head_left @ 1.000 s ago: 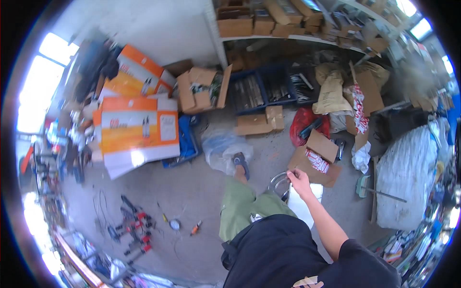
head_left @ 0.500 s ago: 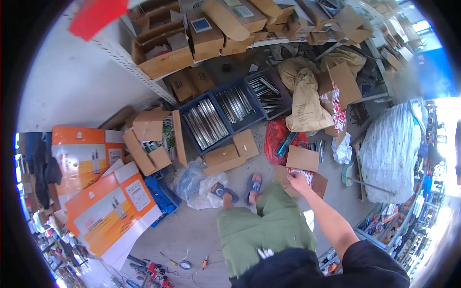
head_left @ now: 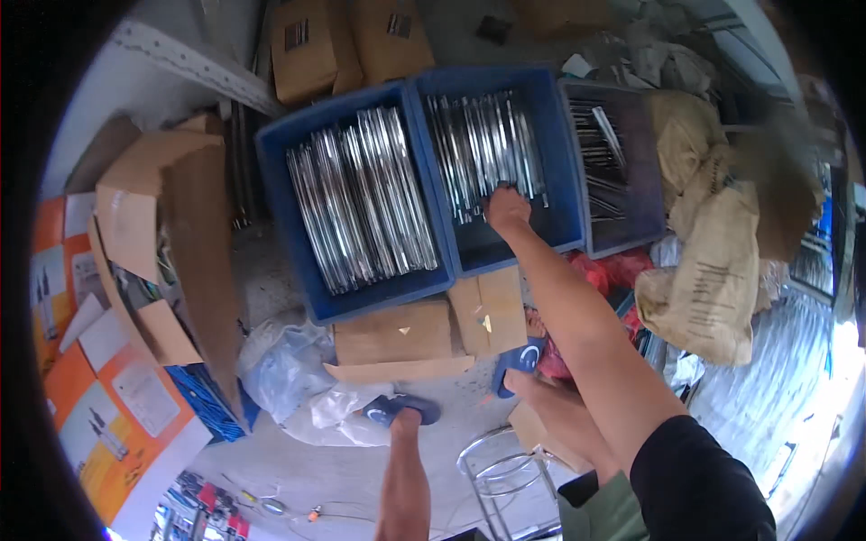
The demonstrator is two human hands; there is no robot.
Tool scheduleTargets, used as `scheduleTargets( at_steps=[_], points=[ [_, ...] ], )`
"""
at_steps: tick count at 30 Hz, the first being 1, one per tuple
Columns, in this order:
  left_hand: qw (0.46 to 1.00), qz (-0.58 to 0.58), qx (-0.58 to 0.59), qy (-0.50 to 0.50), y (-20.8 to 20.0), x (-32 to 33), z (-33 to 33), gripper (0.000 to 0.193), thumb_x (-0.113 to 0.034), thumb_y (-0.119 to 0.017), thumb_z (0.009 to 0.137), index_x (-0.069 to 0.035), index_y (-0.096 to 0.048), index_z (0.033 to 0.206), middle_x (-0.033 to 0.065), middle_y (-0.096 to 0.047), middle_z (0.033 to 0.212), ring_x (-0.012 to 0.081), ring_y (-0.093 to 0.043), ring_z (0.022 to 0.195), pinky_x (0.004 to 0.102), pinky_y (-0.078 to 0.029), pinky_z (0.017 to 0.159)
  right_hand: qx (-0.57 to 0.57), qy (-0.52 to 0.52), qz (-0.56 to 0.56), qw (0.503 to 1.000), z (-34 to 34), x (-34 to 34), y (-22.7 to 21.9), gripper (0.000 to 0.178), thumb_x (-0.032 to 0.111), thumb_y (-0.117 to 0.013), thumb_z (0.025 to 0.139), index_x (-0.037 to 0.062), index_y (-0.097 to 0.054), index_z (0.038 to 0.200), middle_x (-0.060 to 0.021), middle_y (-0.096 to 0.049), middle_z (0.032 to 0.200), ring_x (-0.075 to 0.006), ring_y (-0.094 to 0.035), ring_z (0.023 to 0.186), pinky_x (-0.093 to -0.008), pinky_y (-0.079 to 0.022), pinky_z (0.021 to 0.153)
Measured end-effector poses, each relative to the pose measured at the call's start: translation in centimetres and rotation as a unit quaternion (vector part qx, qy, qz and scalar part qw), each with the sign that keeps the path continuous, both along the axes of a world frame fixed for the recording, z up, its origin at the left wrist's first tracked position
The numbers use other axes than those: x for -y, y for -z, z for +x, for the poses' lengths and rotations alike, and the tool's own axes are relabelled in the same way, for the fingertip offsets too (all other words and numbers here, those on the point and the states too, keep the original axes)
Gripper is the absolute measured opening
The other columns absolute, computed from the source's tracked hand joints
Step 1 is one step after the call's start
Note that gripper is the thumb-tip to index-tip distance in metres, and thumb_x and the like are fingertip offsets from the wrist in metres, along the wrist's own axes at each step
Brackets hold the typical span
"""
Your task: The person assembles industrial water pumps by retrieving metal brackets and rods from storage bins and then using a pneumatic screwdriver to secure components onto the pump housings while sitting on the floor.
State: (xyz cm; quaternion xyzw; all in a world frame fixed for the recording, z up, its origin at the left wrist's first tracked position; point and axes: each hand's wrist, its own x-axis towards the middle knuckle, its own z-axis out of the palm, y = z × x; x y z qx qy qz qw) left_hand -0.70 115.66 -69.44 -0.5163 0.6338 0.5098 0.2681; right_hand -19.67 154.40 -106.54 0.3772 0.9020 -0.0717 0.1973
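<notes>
My right hand (head_left: 508,208) reaches down into the middle blue crate (head_left: 566,236). Its fingers are curled at the near ends of the shiny metal tubes (head_left: 483,144) there and seem closed on one; the fingertips are partly hidden. On the left, a second blue crate (head_left: 380,295) holds a dense row of longer metal tubes (head_left: 361,194) lying side by side. A darker crate (head_left: 642,203) to the right has fewer tubes, lying loosely. My left hand is out of the picture.
Flattened cardboard (head_left: 397,332) and clear plastic bags (head_left: 284,365) lie before the crates. An open carton (head_left: 200,243) stands left. Tan sacks (head_left: 699,298) and a red bag (head_left: 622,268) are at right. A metal stool (head_left: 496,469) stands close to my legs.
My right hand has left the small carton on the right and is now inside the middle blue crate. I have leaned closer, so the crates look larger; the stool has come into view.
</notes>
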Motion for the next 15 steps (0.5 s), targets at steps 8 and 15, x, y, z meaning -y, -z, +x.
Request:
scheduleTargets(
  at_steps=[8, 15],
  points=[
    [0.990, 0.135, -0.036, 0.012, 2.7, -5.8, -2.4, 0.041, -0.043, -0.050, 0.102, -0.003, -0.049, 0.100, 0.0120, -0.060, 0.078, 0.0238, -0.063, 0.070, 0.0385, -0.053, 0.062, 0.044, 0.029, -0.045, 0.998, -1.7, 0.2, -0.6, 0.035, 0.040, -0.069, 0.084, 0.0077, -0.069, 0.100, -0.0198, -0.067, 0.109, -0.0375, -0.067, 0.099, -0.0454, -0.055, 0.084],
    [0.943, 0.209, -0.173, 0.194, 10.4, -9.8, -4.2, 0.033, -0.027, -0.043, 0.106, 0.003, -0.052, 0.096, 0.0105, -0.062, 0.075, 0.0178, -0.060, 0.063, 0.0319, -0.052, 0.060, -0.238, -0.016, -0.087, 0.967, 3.6, -1.0, -1.6, 0.021, 0.022, -0.069, 0.081, 0.0044, -0.068, 0.092, -0.0174, -0.067, 0.079, -0.0397, -0.067, 0.077, -0.0483, -0.054, 0.073]
  ],
)
